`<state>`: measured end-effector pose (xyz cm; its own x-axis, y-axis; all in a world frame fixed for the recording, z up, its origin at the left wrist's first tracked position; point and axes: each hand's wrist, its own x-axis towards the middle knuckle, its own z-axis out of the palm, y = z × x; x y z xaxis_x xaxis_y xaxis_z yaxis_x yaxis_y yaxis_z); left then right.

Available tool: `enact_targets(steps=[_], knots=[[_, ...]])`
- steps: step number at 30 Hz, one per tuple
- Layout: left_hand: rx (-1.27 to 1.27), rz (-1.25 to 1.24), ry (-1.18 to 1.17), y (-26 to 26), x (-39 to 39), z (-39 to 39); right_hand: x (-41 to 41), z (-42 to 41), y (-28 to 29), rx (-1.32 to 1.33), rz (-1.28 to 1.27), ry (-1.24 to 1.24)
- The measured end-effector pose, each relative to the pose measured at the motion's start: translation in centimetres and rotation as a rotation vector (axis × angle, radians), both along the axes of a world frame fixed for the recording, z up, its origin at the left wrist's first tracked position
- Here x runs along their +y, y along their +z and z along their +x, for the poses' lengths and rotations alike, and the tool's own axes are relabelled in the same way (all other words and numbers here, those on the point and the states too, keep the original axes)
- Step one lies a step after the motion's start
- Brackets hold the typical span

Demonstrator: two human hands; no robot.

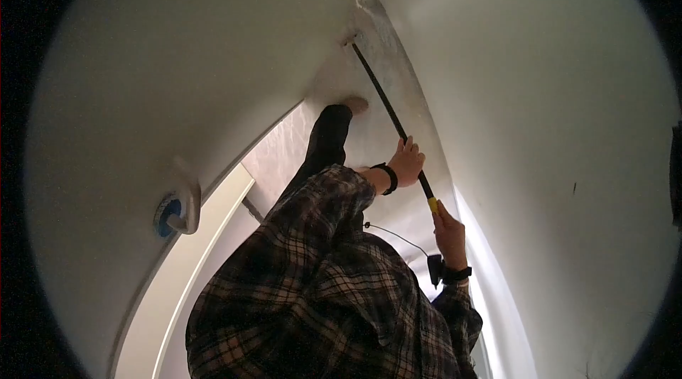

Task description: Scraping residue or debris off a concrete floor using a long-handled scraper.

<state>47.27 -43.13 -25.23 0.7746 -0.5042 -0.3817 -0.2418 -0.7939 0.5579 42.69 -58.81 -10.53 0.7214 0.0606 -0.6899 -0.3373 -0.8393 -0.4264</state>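
A long black pole (381,88) slants from the floor up to both of my hands. My left hand (407,163), with a black band at the wrist, grips it midway. Higher on the pole, my right hand (449,232) is closed around its end just past a yellow section (432,205). At the far end, a small head (349,40) rests at the floor near the base of the door; its shape is too dim to make out. My foot (357,105) stands on the floor to the left of the pole.
At left is a pale door (160,86) with a metal lever handle (192,208). Its pale frame (176,262) curves below. A plain wall (533,112) closes in on the right. The greyish floor (383,43) narrows towards the corner. A small black device (436,270) with a cable hangs beside my right wrist.
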Motion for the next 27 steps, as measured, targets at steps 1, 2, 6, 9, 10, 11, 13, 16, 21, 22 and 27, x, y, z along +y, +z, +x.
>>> enact_targets(steps=[1,2,6,9,10,11,13,16,21,22,27], knots=[[0.038,0.014,-0.041,-0.1,0.0,0.3,-0.6,-0.9,-0.3,-0.037,-0.021,0.075],[0.049,0.016,-0.067,0.3,-0.2,-0.3,-1.1,-2.0,-0.4,-0.028,-0.014,0.071],[0.139,-0.021,-0.106,1.3,-0.1,-3.3,-0.8,-4.0,1.8,-0.025,-0.035,0.067],[0.087,0.000,-0.027,-0.1,0.8,-1.1,1.1,-0.6,1.5,0.000,-0.068,0.069],[0.161,0.020,-0.075,0.8,0.6,1.3,0.0,-1.0,-0.5,-0.050,-0.081,0.061],[0.113,0.039,-0.060,-0.1,1.2,1.2,0.4,-0.3,-1.1,-0.012,-0.042,0.011],[0.138,0.023,-0.046,-0.4,1.3,1.0,0.6,0.3,-0.9,0.077,-0.028,-0.013],[0.134,0.098,-0.109,-0.9,0.3,-0.1,-0.2,-0.5,-0.1,-0.015,0.034,0.070],[0.036,-0.015,-0.045,-1.6,2.3,1.6,2.4,1.3,0.2,0.057,-0.019,-0.045],[0.064,0.028,-0.050,-1.9,2.9,2.7,3.2,2.3,-0.5,-0.016,0.035,-0.056],[0.120,0.089,-0.146,-1.4,1.1,1.0,0.4,-1.3,-1.3,-0.081,-0.002,0.081]])
